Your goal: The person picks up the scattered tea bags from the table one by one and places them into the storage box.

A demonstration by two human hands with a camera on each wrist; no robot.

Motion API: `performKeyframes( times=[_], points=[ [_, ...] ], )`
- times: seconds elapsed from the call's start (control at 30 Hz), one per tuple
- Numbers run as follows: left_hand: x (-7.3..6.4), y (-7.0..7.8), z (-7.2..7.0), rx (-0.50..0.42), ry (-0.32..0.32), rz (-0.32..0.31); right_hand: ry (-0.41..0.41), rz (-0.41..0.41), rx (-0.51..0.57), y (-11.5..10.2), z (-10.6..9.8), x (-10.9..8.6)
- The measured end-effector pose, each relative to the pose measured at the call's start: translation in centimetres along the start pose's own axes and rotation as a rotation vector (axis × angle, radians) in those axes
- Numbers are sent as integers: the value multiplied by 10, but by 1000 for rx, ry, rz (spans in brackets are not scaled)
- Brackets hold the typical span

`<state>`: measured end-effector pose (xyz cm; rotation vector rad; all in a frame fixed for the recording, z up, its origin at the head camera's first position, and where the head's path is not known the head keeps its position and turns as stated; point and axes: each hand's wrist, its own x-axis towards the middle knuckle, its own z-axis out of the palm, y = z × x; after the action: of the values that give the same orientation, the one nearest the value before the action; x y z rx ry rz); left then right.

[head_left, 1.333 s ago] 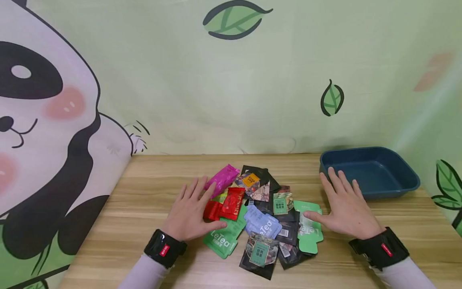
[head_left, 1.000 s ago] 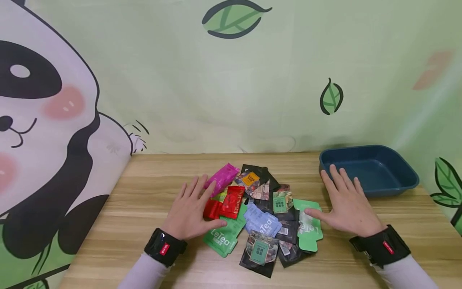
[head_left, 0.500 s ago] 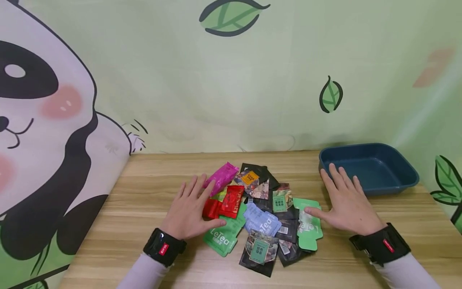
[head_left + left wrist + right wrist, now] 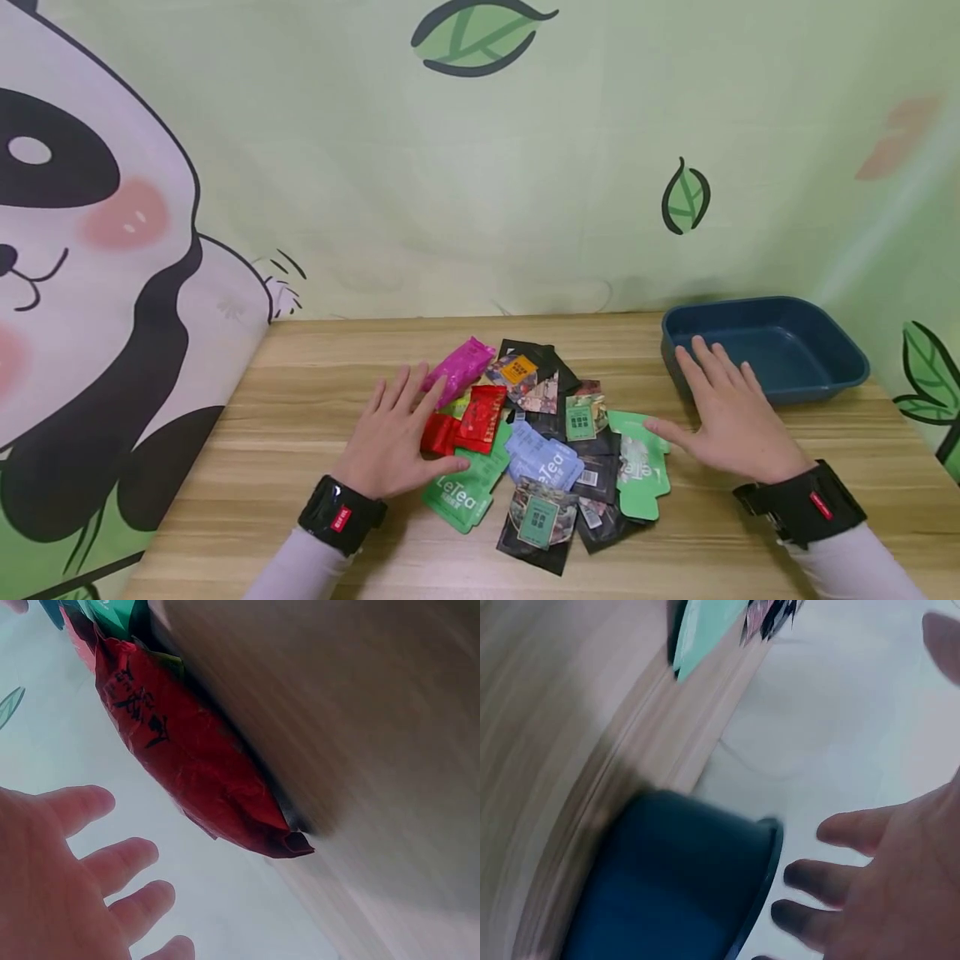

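Note:
My left hand is spread palm down at the left side of a pile of packets, holding nothing. Right by it lie a magenta packet, red packets and a green LeTea packet. In the left wrist view, a red packet sits beyond the outstretched fingers. My right hand, spread and holding nothing, overlaps the near left rim of a dark blue basin. Its thumb points at the light green packet. The right wrist view has the basin wall beside the fingertips.
Mid-pile are blue LeTea packets, with black packets having picture labels around them. The wooden table meets a green backdrop printed with a panda and leaves. The basin stands at the back right.
My right hand has shifted slightly right, its thumb sliding off the light green packet's edge. The left hand and the packets stay as they were; the head view has tilted slightly.

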<state>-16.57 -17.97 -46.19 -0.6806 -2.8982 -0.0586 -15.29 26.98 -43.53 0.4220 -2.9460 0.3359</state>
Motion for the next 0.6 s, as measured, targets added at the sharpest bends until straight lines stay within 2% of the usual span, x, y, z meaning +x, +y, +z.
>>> performKeyframes(
  times=[0.17, 0.33, 0.47, 0.6],
  points=[
    [-1, 1, 2, 6, 2, 5, 25, 1, 58, 31, -4, -7],
    [0, 2, 2, 5, 9, 8, 24, 1, 48, 63, -8, -19],
    [1, 3, 3, -2, 14, 19, 65, -48, 17, 81, -8, -25],
    [1, 3, 4, -6, 31, 28, 100, -107, 28, 89, -5, -27]
  ],
)
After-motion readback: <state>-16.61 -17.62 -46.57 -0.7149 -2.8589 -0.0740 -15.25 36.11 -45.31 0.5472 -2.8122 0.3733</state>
